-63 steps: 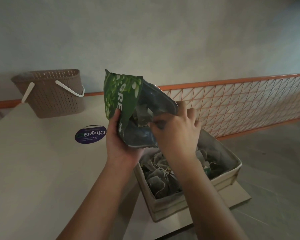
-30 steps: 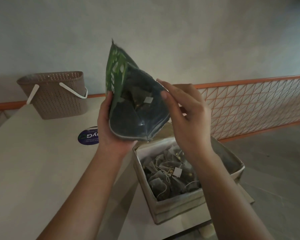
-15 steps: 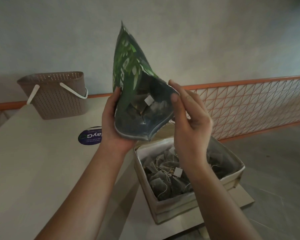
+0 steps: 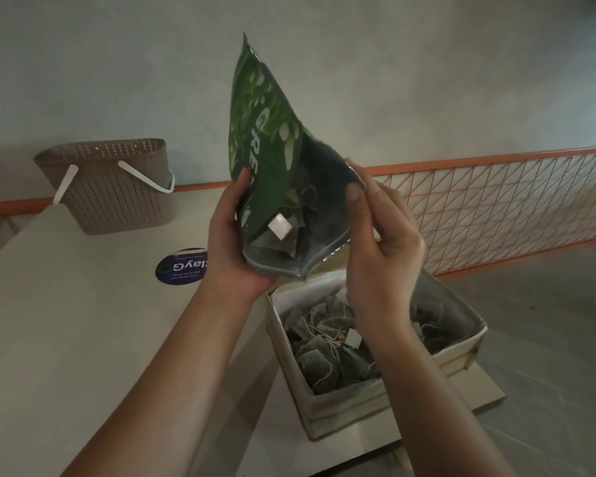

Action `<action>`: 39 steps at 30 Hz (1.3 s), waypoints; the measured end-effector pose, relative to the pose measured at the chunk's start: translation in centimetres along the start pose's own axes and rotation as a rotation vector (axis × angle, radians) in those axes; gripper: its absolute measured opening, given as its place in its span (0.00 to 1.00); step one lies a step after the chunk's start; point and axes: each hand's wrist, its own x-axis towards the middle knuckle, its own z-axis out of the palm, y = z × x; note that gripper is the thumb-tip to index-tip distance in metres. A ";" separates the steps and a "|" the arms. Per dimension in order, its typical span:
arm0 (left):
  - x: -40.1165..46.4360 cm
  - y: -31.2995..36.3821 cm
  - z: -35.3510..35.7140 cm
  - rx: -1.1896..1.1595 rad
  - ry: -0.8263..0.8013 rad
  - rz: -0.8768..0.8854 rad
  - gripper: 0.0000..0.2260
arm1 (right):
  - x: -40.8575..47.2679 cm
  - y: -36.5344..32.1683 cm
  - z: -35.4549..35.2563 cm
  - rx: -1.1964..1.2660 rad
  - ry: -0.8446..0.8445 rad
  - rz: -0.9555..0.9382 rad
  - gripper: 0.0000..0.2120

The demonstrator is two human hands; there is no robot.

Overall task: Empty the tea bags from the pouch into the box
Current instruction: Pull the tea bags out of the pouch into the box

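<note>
Nearest you, the box [image 4: 386,394] of tea bags [image 4: 324,342] sits at the table's [image 4: 66,339] right edge, bare tabletop to its left. Above it, your left hand [image 4: 231,242] grips the upended green pouch [image 4: 272,187], while your right hand [image 4: 379,242] pinches its open mouth. The basket [image 4: 111,191] stands farthest back.

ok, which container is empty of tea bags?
The basket, standing apart at the table's back-left, shows none. Pouch and box both hold bags.
</note>
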 end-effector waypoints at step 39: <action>0.0 -0.8 -3.2 -0.095 0.140 -0.001 0.29 | -2.5 1.6 -5.4 -0.177 -0.250 0.400 0.08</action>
